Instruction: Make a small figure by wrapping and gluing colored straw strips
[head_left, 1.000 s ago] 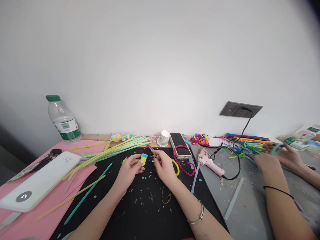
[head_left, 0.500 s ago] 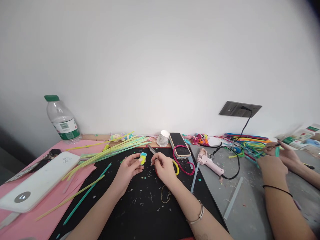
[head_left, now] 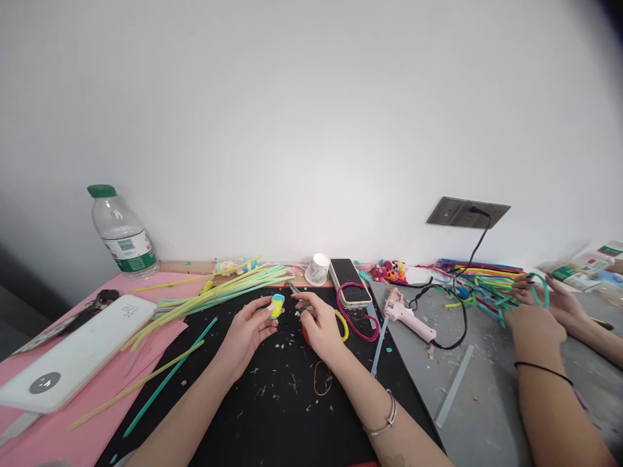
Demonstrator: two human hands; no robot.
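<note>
Between the thumb and fingers of my left hand [head_left: 248,331] is a small fuzzy yellow-and-blue pipe-cleaner piece [head_left: 277,307], held above the black mat [head_left: 272,408]. My right hand [head_left: 318,327] is closed around scissors [head_left: 293,287]; their metal blades point up and left, and a bit of red handle shows under the palm. Most of the handle is hidden by the fingers. A yellow loop [head_left: 344,326] lies just right of this hand, partly behind it. Small clippings and a thin brown loop [head_left: 321,379] lie on the mat.
Yellow and green pipe cleaners [head_left: 214,295] lie left, near a power bank [head_left: 82,353] and a bottle [head_left: 124,233]. A paper cup [head_left: 317,269], phone [head_left: 350,282] and pink glue gun [head_left: 411,316] stand behind and right. A co-worker's hands [head_left: 540,311] bend a green pipe cleaner.
My left hand has turned the yellow-and-blue piece slightly. The fingers of my right hand have shifted a little on the scissors. The co-worker's green pipe cleaner now shows as a loop.
</note>
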